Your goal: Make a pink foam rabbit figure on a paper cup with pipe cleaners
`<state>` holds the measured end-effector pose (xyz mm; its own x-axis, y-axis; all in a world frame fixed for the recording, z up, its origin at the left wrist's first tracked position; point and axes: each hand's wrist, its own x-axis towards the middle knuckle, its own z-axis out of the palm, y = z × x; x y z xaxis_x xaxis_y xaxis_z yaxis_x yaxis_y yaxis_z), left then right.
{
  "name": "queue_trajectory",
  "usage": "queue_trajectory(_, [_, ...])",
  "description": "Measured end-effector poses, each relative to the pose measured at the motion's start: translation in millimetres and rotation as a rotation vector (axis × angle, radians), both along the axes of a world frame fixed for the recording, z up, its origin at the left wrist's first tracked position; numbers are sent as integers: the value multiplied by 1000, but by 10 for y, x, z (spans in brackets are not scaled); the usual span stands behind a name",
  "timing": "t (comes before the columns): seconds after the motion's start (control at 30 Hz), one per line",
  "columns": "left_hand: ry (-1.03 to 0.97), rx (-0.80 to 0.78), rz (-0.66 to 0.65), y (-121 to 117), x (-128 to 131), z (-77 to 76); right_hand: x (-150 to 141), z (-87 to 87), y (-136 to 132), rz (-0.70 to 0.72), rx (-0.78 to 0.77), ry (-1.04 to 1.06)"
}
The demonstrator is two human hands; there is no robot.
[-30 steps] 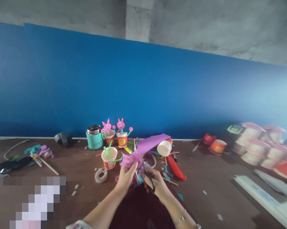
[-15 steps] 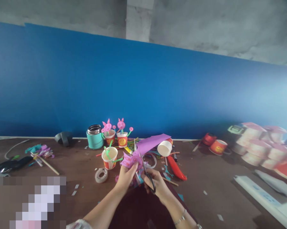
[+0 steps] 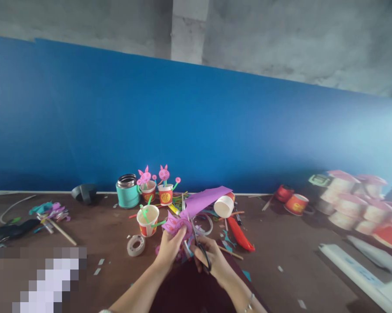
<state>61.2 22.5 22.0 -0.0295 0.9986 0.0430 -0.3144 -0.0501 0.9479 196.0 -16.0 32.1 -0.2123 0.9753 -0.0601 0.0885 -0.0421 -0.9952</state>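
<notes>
Between the thumb and fingers of my left hand (image 3: 170, 248) is a sheet of purple paper (image 3: 202, 201) with a pink animal face drawn on its near end. My right hand (image 3: 212, 256) grips black-handled scissors (image 3: 202, 251), whose blades point up and reach the paper beside the drawing. Left of my hands stands a paper cup (image 3: 148, 221) with green straws in it. Behind it, two smaller-looking paper cups (image 3: 166, 195) carry pink animal figures. A roll of tape (image 3: 136, 246) lies near my left wrist.
A turquoise flask (image 3: 127, 192) stands at the back left. A tipped paper cup (image 3: 224, 205) and a red, long plastic piece (image 3: 240, 234) lie right of the paper. Stacked cups (image 3: 349, 200) stand far right, near a white bar (image 3: 355, 274). Paper scraps and sticks litter the brown table.
The whole view has shifted slightly, so things sit a little lower. Both hands keep their hold on the paper and the scissors, with the blades still at the paper.
</notes>
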Motion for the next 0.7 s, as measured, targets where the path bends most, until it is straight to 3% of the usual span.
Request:
queue_trajectory(0.17, [26, -29, -17, 4, -4, -41, 8, 9, -4, 14, 21, 12])
queue_trajectory(0.43, [6, -44, 0, -24, -4, 26, 5, 1, -9, 8, 13, 12])
queue_trajectory(0.7, [-8, -77, -69, -49, 8, 55, 8, 21, -19, 13, 16, 23])
